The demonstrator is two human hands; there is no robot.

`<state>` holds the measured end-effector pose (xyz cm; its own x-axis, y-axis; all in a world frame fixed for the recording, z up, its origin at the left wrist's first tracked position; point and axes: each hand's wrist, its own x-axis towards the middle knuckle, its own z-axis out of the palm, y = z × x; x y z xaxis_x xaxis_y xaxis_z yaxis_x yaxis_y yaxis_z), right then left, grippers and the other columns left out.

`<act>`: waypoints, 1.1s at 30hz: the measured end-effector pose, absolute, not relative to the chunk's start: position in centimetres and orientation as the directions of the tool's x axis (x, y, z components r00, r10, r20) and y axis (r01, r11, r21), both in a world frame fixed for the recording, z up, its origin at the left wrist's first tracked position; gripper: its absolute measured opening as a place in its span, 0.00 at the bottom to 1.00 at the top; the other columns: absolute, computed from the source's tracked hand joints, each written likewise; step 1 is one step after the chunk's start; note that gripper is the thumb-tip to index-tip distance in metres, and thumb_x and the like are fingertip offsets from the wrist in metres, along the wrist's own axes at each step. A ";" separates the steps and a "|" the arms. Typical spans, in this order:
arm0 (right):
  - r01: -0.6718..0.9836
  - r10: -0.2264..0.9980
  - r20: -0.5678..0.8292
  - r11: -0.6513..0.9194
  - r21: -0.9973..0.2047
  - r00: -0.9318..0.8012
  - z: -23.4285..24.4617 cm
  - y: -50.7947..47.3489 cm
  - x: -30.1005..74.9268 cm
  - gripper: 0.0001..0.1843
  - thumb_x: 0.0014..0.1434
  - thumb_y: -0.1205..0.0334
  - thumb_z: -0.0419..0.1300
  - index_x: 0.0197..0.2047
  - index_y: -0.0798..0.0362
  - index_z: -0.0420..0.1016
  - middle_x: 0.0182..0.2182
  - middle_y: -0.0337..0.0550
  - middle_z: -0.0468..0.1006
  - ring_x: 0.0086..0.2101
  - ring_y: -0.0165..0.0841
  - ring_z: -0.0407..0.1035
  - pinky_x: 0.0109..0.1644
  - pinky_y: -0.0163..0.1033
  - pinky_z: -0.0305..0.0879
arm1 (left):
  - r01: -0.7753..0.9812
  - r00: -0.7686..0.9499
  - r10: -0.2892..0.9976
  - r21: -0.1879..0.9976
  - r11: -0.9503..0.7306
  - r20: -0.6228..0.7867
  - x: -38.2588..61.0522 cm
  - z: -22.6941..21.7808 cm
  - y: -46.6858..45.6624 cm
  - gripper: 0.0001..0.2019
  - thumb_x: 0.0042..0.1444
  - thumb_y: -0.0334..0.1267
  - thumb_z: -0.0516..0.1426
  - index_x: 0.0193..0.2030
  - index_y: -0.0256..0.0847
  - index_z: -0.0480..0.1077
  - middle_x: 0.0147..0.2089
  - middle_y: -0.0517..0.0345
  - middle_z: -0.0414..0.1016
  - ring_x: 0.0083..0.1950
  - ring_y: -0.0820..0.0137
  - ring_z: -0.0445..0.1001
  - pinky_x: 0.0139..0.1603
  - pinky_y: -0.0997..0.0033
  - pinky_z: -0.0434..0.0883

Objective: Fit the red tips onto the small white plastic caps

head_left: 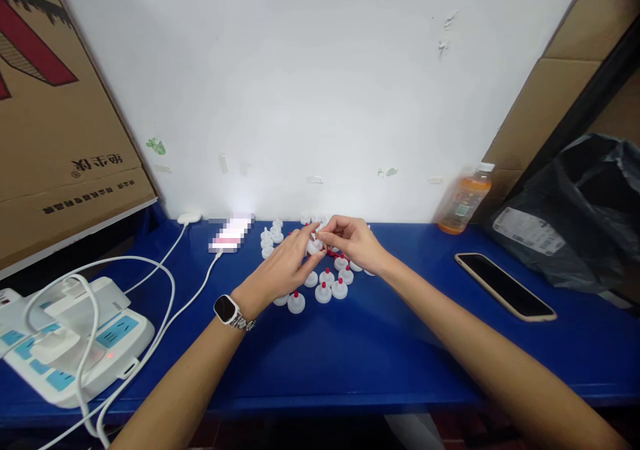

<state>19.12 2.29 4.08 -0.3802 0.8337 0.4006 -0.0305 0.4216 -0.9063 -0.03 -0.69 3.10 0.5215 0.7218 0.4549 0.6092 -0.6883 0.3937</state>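
Over the blue table, my left hand (286,265) holds a white nozzle cap (313,246) between thumb and fingers. My right hand (356,242) meets it from the other side, thumb and forefinger pinched at the nozzle's tip; whatever lies between those fingertips is too small to make out. Just below the hands stand several white nozzle caps with red tips (323,293). To the left and behind are several plain white nozzle caps (267,242). Small red tips (334,254) lie beside my right fingers, partly hidden by the hand.
At left, a white power strip (135,337) with looping cables sits near a lit phone (230,233). A bottle of orange drink (465,200), a dark phone (505,287) and a black plastic bag (575,203) are on the right. Cardboard (65,117) leans at left; a white wall (320,90) stands behind.
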 end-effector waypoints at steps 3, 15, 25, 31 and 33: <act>0.108 0.820 0.483 0.534 -0.838 -0.306 4.8 4.0 18.9 0.13 0.56 0.51 0.65 0.32 0.53 0.73 0.27 0.40 0.76 0.28 0.30 0.69 0.34 0.37 0.64 | 0.686 0.416 0.757 0.372 -0.625 0.504 -2.1 2.9 0.6 0.38 0.62 0.54 0.56 0.72 0.42 0.45 0.56 0.47 0.70 0.55 0.57 0.70 0.57 0.52 0.68; 0.685 0.788 0.385 0.612 -0.396 -0.481 2.6 14.1 13.4 0.06 0.56 0.67 0.59 0.36 0.56 0.77 0.32 0.45 0.81 0.32 0.31 0.72 0.37 0.34 0.63 | 0.764 0.352 0.844 0.397 -0.508 0.404 -5.8 2.2 1.5 0.10 0.64 0.42 0.52 0.39 0.42 0.72 0.39 0.54 0.73 0.43 0.63 0.71 0.45 0.60 0.68; 0.780 0.804 0.204 0.592 -0.202 -0.558 3.9 14.5 12.2 0.08 0.54 0.59 0.64 0.37 0.53 0.80 0.33 0.45 0.82 0.35 0.37 0.73 0.40 0.38 0.62 | 0.827 0.240 0.881 0.389 -0.406 0.408 -8.0 1.9 2.2 0.10 0.64 0.41 0.51 0.39 0.43 0.72 0.38 0.53 0.75 0.42 0.61 0.72 0.40 0.61 0.68; 0.732 0.759 0.189 0.650 -0.204 -0.622 4.1 13.2 8.7 0.09 0.55 0.58 0.64 0.38 0.53 0.79 0.36 0.44 0.82 0.39 0.38 0.74 0.45 0.40 0.61 | 0.872 0.144 0.915 0.388 -0.298 0.378 -8.8 1.1 2.6 0.09 0.63 0.40 0.51 0.40 0.42 0.71 0.40 0.52 0.75 0.41 0.60 0.73 0.39 0.61 0.68; 0.729 0.760 0.182 0.650 -0.214 -0.624 4.0 13.0 8.1 0.05 0.53 0.65 0.64 0.36 0.54 0.79 0.35 0.44 0.82 0.39 0.37 0.74 0.44 0.39 0.61 | 0.870 0.153 0.910 0.383 -0.310 0.386 -8.8 0.9 2.7 0.09 0.63 0.40 0.52 0.39 0.42 0.71 0.39 0.52 0.74 0.42 0.60 0.73 0.41 0.60 0.69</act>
